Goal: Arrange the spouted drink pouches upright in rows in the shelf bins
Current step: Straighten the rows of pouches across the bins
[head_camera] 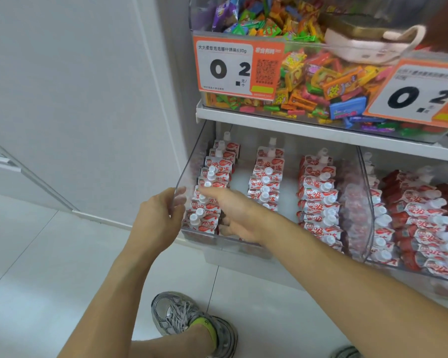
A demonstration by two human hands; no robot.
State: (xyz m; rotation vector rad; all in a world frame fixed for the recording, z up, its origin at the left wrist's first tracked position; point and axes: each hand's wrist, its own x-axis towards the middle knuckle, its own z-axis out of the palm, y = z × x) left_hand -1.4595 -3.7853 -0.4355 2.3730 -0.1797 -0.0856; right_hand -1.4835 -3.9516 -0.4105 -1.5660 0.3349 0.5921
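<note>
Setting: A clear shelf bin (pixel 184 171) on a lower shelf is shown, viewed from above by a crouching person; a tray of mixed sweets (pixel 308 81) is seen on the shelf above, with a price card (pixel 225 68) fixed to its front.

Pouches: Three rows of drink pouches are stood in the bin, running front to back with white caps up: the left row (pixel 210 192), the middle row (pixel 265 179) and the right row (pixel 318 197). A second bin (pixel 367 202) of the same goods is seen to the right, its pouches packed less evenly.

Left hand: The left hand (pixel 158 218) is curled round the bin's front left corner, the thumb and fingers closed on the clear wall, apparently to steady it.

Right hand: The right hand (pixel 230 215) is reached into the bin, laid against the right side of the left row near its front. The fingers are stretched forward along the row; whether a pouch is pinched underneath cannot be told.

Key relation: The left row's long axis is run away from the person, and the right hand is set parallel to it, touching it, nearer than the left hand, which is kept outside the wall.

Next step, as judged: The row is likely to be pressed leftward and squared against the wall.

Also in view: A grey trainer (pixel 192 319) is seen on the tiled floor below.
</note>
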